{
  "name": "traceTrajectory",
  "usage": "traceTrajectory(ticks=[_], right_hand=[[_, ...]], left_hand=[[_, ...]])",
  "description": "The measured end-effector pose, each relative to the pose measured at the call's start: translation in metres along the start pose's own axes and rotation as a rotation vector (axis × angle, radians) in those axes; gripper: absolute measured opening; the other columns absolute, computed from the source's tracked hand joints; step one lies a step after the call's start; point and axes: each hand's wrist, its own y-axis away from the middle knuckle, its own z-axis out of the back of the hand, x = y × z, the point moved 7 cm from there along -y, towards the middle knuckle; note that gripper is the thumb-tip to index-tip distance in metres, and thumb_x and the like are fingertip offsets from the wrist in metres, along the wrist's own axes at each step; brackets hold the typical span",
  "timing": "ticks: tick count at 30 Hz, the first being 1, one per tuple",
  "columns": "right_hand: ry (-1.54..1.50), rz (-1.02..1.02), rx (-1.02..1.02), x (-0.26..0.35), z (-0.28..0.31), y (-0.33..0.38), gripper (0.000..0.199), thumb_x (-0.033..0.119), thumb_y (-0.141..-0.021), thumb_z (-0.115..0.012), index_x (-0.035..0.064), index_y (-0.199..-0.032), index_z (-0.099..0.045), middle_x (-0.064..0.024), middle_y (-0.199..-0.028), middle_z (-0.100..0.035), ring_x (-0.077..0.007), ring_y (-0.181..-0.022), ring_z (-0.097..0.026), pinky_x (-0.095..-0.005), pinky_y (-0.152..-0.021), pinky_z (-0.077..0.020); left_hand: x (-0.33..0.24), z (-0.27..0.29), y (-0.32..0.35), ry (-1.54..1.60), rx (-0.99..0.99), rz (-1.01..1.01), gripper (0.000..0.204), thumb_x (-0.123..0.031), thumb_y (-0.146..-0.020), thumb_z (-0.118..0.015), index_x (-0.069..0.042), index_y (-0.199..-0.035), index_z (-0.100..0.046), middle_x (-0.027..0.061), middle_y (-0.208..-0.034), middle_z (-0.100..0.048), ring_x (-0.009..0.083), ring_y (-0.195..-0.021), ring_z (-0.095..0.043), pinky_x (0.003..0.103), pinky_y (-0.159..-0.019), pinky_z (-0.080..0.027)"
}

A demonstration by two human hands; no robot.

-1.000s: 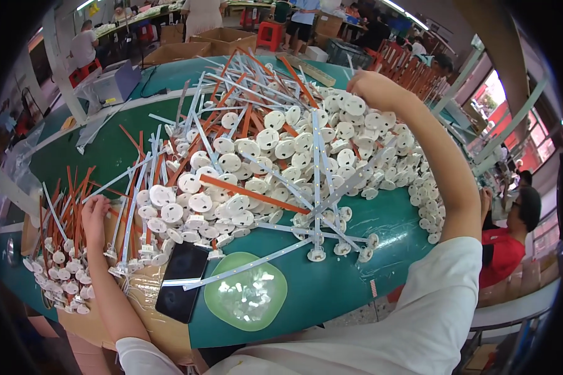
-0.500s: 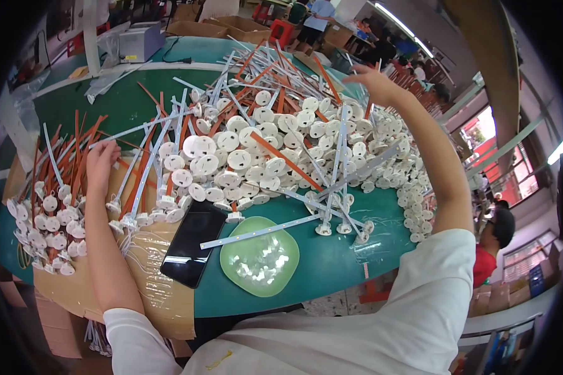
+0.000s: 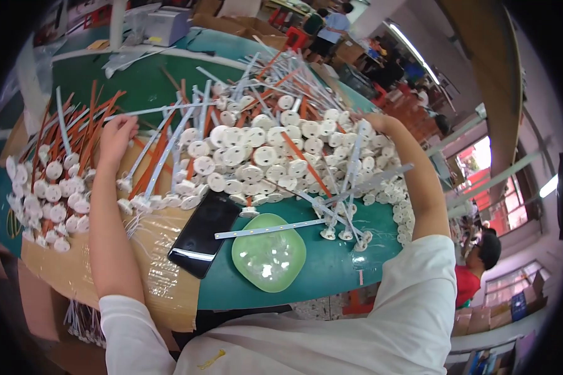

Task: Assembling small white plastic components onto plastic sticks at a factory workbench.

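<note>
A big heap of white round-headed pegs point(image 3: 256, 156) with grey and orange stems covers the green table point(image 3: 331, 262). My left hand point(image 3: 116, 134) rests on a bundle of orange and grey stems point(image 3: 81, 134) at the left, fingers curled over them. My right hand point(image 3: 375, 122) reaches into the far right side of the heap, its fingers buried among the white heads, so I cannot tell what it grips. A single grey strip point(image 3: 269, 229) lies across a pale green dish point(image 3: 269, 253) near me.
A black phone point(image 3: 204, 232) lies on brown cardboard point(image 3: 75, 269) beside the dish. A person in a red shirt point(image 3: 472, 281) sits lower right. Other people, boxes and red stools stand at the far end. Papers and a box sit at the table's far left.
The view has dipped and drawn closer. My right hand has pulled back from the far edge into the heap's right side. My left hand stays on the left bundle.
</note>
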Motion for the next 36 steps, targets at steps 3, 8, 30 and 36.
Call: traceTrajectory(ticks=[3, 8, 30, 36], right_hand=[[0.003, 0.206, 0.057, -0.024, 0.010, -0.025, 0.046, 0.040, -0.097, -0.049, 0.0033, -0.124, -0.056, -0.0110, -0.119, -0.057, -0.0223, -0.107, -0.049, -0.0360, -0.096, -0.0372], [0.227, 0.466, -0.370, 0.055, 0.113, 0.041, 0.039, 0.030, -0.087, -0.063, 0.0031, -0.115, -0.061, -0.0132, -0.109, -0.064, -0.0234, -0.097, -0.061, -0.0359, -0.084, -0.0468], [0.546, 1.682, 0.146, 0.527, -0.196, 0.205, 0.070, 0.006, -0.055, -0.076, 0.0022, -0.120, -0.051, -0.0169, -0.112, -0.056, -0.0366, -0.105, -0.056, -0.0413, -0.088, -0.0489], [0.567, 1.645, 0.240, 0.536, -0.205, 0.198, 0.025, 0.001, -0.057, -0.071, 0.0004, -0.078, -0.057, -0.0131, -0.086, -0.057, -0.0327, -0.084, -0.058, -0.0410, -0.070, -0.0480]], left_hand=[[0.002, -0.006, -0.004, -0.003, 0.029, -0.030, 0.022, -0.022, -0.092, -0.061, 0.000, -0.097, -0.064, 0.0038, -0.087, -0.065, 0.0101, -0.081, -0.060, 0.023, -0.073, -0.048], [0.003, -0.007, -0.008, -0.003, -0.029, -0.047, 0.024, -0.024, -0.089, -0.064, 0.000, -0.091, -0.066, 0.0045, -0.080, -0.066, 0.0118, -0.074, -0.062, 0.025, -0.067, -0.049], [-0.030, 0.037, 0.007, 0.307, -0.307, 0.058, 0.021, -0.031, -0.087, -0.063, -0.010, -0.091, -0.061, -0.0003, -0.089, -0.067, 0.0103, -0.076, -0.058, 0.028, -0.068, -0.044], [-0.021, 0.036, 0.003, 0.254, -0.254, 0.068, 0.021, -0.032, -0.088, -0.062, -0.010, -0.090, -0.061, 0.0001, -0.089, -0.068, 0.0103, -0.078, -0.058, 0.029, -0.068, -0.044]])
